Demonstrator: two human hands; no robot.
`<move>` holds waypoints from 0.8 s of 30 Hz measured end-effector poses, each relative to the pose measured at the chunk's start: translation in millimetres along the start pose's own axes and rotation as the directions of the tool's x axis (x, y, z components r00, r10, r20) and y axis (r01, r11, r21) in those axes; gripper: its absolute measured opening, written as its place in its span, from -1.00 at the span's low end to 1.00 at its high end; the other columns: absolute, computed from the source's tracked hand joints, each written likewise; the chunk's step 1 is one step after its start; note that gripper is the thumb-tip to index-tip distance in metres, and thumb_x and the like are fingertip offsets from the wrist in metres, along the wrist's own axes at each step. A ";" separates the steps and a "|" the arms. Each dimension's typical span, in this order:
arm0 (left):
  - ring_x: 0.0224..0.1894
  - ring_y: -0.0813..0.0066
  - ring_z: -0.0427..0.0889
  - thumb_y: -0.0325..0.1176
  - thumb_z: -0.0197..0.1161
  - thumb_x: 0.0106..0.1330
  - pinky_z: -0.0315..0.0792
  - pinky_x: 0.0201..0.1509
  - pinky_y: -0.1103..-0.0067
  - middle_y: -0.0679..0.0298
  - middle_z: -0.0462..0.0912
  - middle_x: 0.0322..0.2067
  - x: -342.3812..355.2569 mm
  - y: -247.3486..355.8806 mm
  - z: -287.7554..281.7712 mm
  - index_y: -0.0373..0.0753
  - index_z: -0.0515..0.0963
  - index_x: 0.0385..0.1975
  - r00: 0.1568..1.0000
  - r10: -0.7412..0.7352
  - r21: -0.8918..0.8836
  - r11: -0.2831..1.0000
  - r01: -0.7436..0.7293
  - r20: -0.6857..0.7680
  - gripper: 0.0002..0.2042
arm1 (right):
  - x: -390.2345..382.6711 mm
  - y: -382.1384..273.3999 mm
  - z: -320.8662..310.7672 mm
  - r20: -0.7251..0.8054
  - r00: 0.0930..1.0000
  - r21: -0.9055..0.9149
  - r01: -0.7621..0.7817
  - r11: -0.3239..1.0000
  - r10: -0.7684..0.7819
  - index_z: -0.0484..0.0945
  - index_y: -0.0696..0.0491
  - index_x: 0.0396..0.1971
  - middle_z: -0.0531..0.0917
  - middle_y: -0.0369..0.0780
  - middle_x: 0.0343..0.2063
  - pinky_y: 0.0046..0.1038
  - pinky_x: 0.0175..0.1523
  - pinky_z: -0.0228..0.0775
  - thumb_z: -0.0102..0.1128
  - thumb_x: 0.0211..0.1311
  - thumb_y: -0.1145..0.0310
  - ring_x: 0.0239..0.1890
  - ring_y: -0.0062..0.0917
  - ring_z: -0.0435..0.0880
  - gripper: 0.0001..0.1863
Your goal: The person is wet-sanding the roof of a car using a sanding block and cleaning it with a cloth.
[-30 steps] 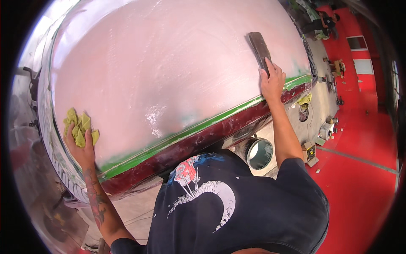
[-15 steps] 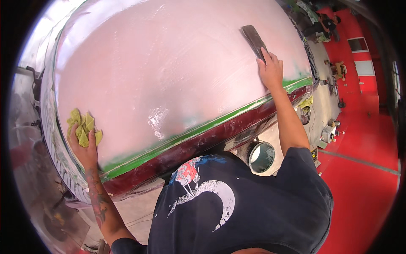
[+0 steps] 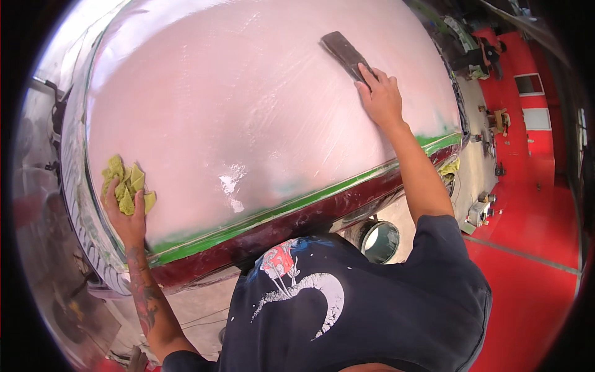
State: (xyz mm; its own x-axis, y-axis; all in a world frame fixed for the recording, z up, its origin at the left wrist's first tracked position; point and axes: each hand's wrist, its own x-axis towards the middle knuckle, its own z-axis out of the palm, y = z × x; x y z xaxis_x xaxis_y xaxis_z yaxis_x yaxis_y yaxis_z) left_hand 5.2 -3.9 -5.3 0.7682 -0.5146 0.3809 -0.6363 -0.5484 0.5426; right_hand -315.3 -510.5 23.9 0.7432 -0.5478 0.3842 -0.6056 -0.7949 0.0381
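A broad, curved vehicle panel [image 3: 204, 111], coated pale pink and wet, spreads out before me. Its near border shows a green band [image 3: 217, 233] above a dark red side [image 3: 248, 248]. My right hand [image 3: 385, 102] grips the near end of a long dark sanding block [image 3: 339, 49], which lies flat on the panel toward the far right. Over at the panel's left side, my left hand [image 3: 128, 217] has its fingers closed around a crumpled yellow-green cloth [image 3: 115, 167], resting on the surface. Wet streaks run across the pink coat, and a bright glare patch shows near the middle.
Close by the dark red side, a round bucket [image 3: 389, 240] stands on the floor. Beneath my right upper arm hangs another yellow-green cloth [image 3: 450, 167]. Farther right are small machines [image 3: 480, 212], a red floor [image 3: 527, 279] and another person [image 3: 486, 57].
My right hand and the sanding block have slid leftward across the panel, with fresh streaks behind them. My left hand stays on the cloth at the same part of the panel.
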 end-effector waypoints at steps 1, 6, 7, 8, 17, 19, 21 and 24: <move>0.26 -0.06 0.43 -0.42 0.45 0.17 0.30 0.36 0.23 -0.05 0.46 0.16 0.1 1.8 -0.6 -0.27 0.49 0.19 1.000 -0.006 0.003 1.000 0.006 0.005 -0.46 | 16.4 4.3 6.5 0.018 0.998 -0.021 -0.064 0.998 0.065 0.59 -0.16 0.23 0.63 -0.07 0.07 -0.22 0.03 0.49 0.16 0.37 0.08 -0.10 -0.14 0.54 -0.54; 0.26 -0.08 0.43 -0.43 0.45 0.16 0.31 0.35 0.22 -0.06 0.44 0.16 -5.1 -4.7 -0.8 -0.24 0.49 0.19 0.999 -0.036 0.016 0.999 0.036 0.005 -0.46 | -35.8 -80.8 -7.0 0.009 0.998 0.133 0.054 0.990 -0.055 0.59 -0.15 0.22 0.58 -0.06 0.12 -0.18 -0.05 0.42 0.33 0.21 0.21 -0.17 -0.14 0.49 -0.47; 0.25 -0.08 0.43 -0.42 0.46 0.16 0.31 0.35 0.22 -0.06 0.44 0.16 -6.3 -6.2 -3.4 -0.24 0.49 0.19 1.000 -0.023 0.005 1.000 0.023 -0.004 -0.46 | -57.4 -117.3 -28.0 0.028 0.992 0.220 0.111 0.969 -0.120 0.60 -0.15 0.21 0.56 -0.07 0.14 -0.19 -0.07 0.40 0.38 0.15 0.24 -0.19 -0.17 0.48 -0.45; 0.25 -0.09 0.43 -0.42 0.46 0.16 0.31 0.35 0.23 -0.06 0.44 0.15 -5.3 -7.1 -3.0 -0.24 0.49 0.18 1.000 -0.004 -0.013 1.000 0.004 -0.014 -0.46 | -80.2 -144.7 -47.7 0.064 0.973 0.292 0.194 0.937 -0.222 0.60 -0.17 0.21 0.55 -0.08 0.16 -0.23 -0.06 0.39 0.40 0.12 0.25 -0.19 -0.21 0.47 -0.43; 0.25 -0.08 0.44 -0.42 0.46 0.13 0.30 0.35 0.24 -0.07 0.45 0.14 -0.3 1.5 -3.2 -0.25 0.50 0.17 1.000 0.001 -0.047 0.999 -0.001 0.002 -0.45 | 37.0 -56.0 4.4 0.030 0.985 0.073 0.165 0.984 -0.168 0.57 -0.17 0.24 0.61 -0.11 0.08 -0.20 -0.02 0.48 0.21 0.34 0.16 -0.11 -0.18 0.52 -0.53; 0.24 -0.08 0.44 -0.42 0.47 0.13 0.31 0.35 0.24 -0.06 0.45 0.14 1.1 3.9 -0.8 -0.24 0.50 0.17 1.000 0.003 -0.042 0.999 -0.004 -0.007 -0.45 | 56.6 -45.9 21.4 0.046 0.995 0.038 0.091 0.995 -0.092 0.57 -0.16 0.24 0.61 -0.10 0.11 -0.19 0.01 0.47 0.17 0.36 0.11 -0.09 -0.16 0.53 -0.53; 0.23 -0.07 0.45 -0.41 0.47 0.12 0.32 0.34 0.24 -0.06 0.45 0.14 3.5 6.0 0.9 -0.24 0.50 0.17 1.000 0.004 -0.032 0.999 -0.005 -0.016 -0.44 | 53.1 -55.3 28.4 0.043 0.999 0.009 0.014 1.000 -0.015 0.56 -0.14 0.26 0.60 -0.08 0.12 -0.19 0.03 0.46 0.19 0.35 0.12 -0.08 -0.13 0.53 -0.51; 0.24 -0.06 0.45 -0.41 0.48 0.11 0.34 0.33 0.24 -0.06 0.45 0.15 -3.7 3.3 -4.6 -0.23 0.50 0.17 0.999 -0.033 -0.022 0.999 0.032 -0.011 -0.44 | -11.6 -130.0 -10.7 0.034 0.977 0.220 0.198 0.955 -0.211 0.57 -0.13 0.24 0.56 -0.09 0.13 -0.21 -0.05 0.37 0.34 0.20 0.24 -0.18 -0.20 0.47 -0.45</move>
State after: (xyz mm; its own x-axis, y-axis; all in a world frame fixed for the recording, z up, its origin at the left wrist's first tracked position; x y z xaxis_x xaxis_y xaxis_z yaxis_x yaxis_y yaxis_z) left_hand 0.6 -0.8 -1.5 0.7893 -0.4893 0.3708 -0.6093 -0.5501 0.5711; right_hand -248.2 -398.0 24.3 0.8633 -0.3767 0.3359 -0.3684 -0.9252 -0.0908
